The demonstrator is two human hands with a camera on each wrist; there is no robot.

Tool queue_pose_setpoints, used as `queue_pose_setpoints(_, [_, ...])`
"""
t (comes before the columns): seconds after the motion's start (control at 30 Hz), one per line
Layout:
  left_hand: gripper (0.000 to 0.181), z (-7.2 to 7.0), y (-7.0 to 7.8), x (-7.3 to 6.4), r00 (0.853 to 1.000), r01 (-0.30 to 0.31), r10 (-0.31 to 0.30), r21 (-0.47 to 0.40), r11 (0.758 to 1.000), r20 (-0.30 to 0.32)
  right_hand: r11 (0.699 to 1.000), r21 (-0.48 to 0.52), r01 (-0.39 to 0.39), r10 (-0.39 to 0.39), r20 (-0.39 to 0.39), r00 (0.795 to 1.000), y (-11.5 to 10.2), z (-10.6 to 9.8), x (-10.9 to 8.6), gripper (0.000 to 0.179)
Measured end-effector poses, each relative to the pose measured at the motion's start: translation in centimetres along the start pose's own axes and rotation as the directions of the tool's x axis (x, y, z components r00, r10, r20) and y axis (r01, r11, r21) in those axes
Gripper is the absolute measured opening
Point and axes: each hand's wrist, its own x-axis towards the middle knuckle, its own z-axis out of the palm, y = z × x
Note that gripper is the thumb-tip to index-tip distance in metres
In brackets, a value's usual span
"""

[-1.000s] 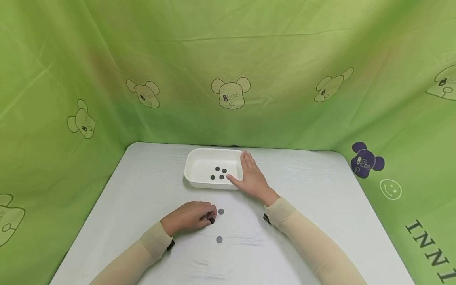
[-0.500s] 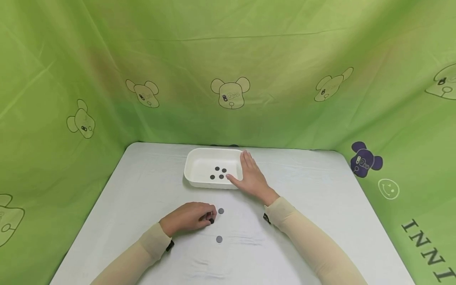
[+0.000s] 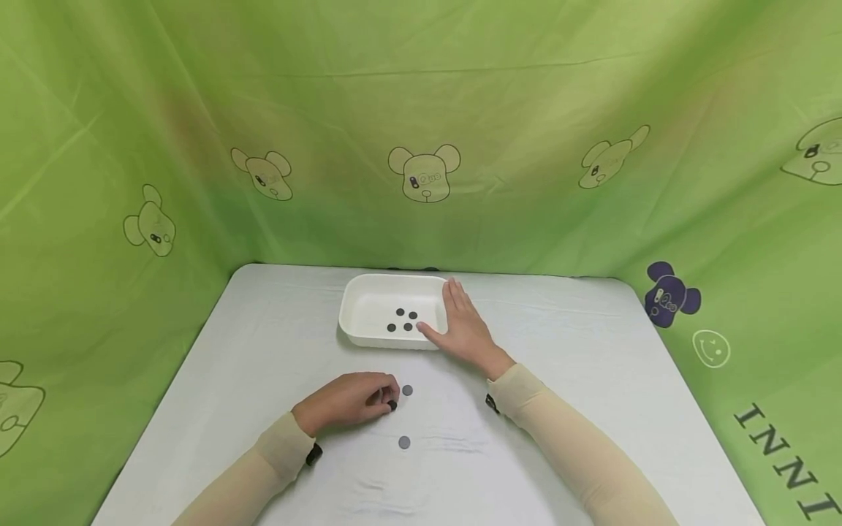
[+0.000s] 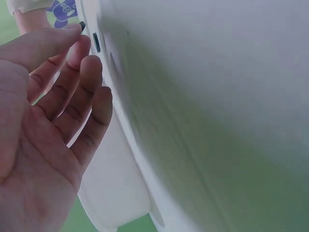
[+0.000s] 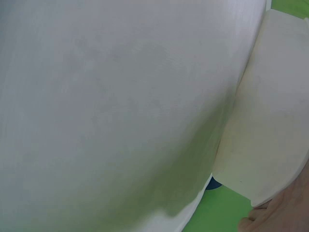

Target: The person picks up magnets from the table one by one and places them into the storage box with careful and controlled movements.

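My left hand (image 3: 351,398) is low over the white table, pinching a small round black disc (image 3: 392,405) between thumb and fingertips. The left wrist view shows that disc (image 4: 82,26) edge-on at the thumb tip, with the other fingers loosely bent. Just right of these fingertips a grey disc (image 3: 408,390) lies flat, and a second grey disc (image 3: 404,443) is nearer the front. My right hand (image 3: 465,329) rests against the right end of a white rectangular tray (image 3: 368,340), fingers straight and thumb spread over its front rim. Several dark discs (image 3: 408,327) lie inside the tray.
The white table (image 3: 566,321) has rounded far corners. Green cloth (image 3: 421,234) printed with bear heads hangs behind it and along both sides. The tray stands near the back edge.
The black disc in my left fingertips has shifted very slightly up and right. My right hand, the tray and the loose discs have stayed in place.
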Motion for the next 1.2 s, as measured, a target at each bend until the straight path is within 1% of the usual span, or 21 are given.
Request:
queue_pose_setpoints(0.2, [0.013, -0.9, 0.0, 0.1, 0.997, 0.031, -0.034, -0.041, 0.999, -0.068, 1.0, -0.006, 0.005, -0.005, -0.016, 1.0, -0.1, 0.1, 0.1, 0.111])
queue_pose_setpoints(0.3, [0.014, -1.6, 0.0, 0.2, 0.994, 0.028, -0.035, -0.071, 0.997, -0.099, 1.0, -0.016, 0.005, -0.005, -0.012, 1.0, 0.0, 0.2, 0.1, 0.111])
queue_pose_setpoints(0.4, [0.015, -2.2, -0.2, 0.4, 0.992, 0.012, -0.023, -0.088, 0.996, -0.123, 1.0, -0.014, 0.002, -0.002, -0.004, 1.0, 0.0, 0.2, 0.1, 0.111])
queue_pose_setpoints(0.5, [0.015, -2.8, -0.3, 0.6, 0.99, -0.003, -0.01, -0.093, 0.996, -0.142, 1.0, -0.013, 0.0, 0.0, 0.001, 1.0, 0.0, 0.1, 0.1, 0.112])
queue_pose_setpoints(0.67, [0.015, -3.6, -0.4, 0.9, 0.985, -0.005, -0.01, -0.083, 0.997, -0.174, 1.0, -0.009, -0.005, 0.005, -0.002, 1.0, -0.1, 0.0, 0.0, 0.112])
queue_pose_setpoints(0.77, [0.014, -4.0, -0.7, 1.0, 0.978, -0.017, 0.002, -0.073, 0.997, -0.21, 1.0, -0.005, 0.0, 0.0, -0.011, 1.0, -0.1, 0.0, 0.1, 0.112])
queue_pose_setpoints(0.97, [0.014, -5.1, -1.1, 1.4, 0.959, -0.035, 0.016, -0.061, 0.998, -0.283, 1.0, -0.004, 0.001, -0.001, -0.009, 1.0, 0.0, 0.1, 0.2, 0.112])
queue_pose_setpoints(1.07, [0.014, -5.6, -1.3, 1.7, 0.952, -0.028, 0.006, -0.068, 0.997, -0.307, 1.0, -0.002, 0.0, 0.0, -0.009, 1.0, 0.0, 0.2, 0.2, 0.112])
queue_pose_setpoints(1.2, [0.015, -6.1, -1.7, 2.2, 0.943, -0.003, -0.028, -0.094, 0.996, -0.333, 1.0, -0.004, 0.001, -0.001, -0.01, 1.0, 0.1, 0.2, 0.2, 0.112])
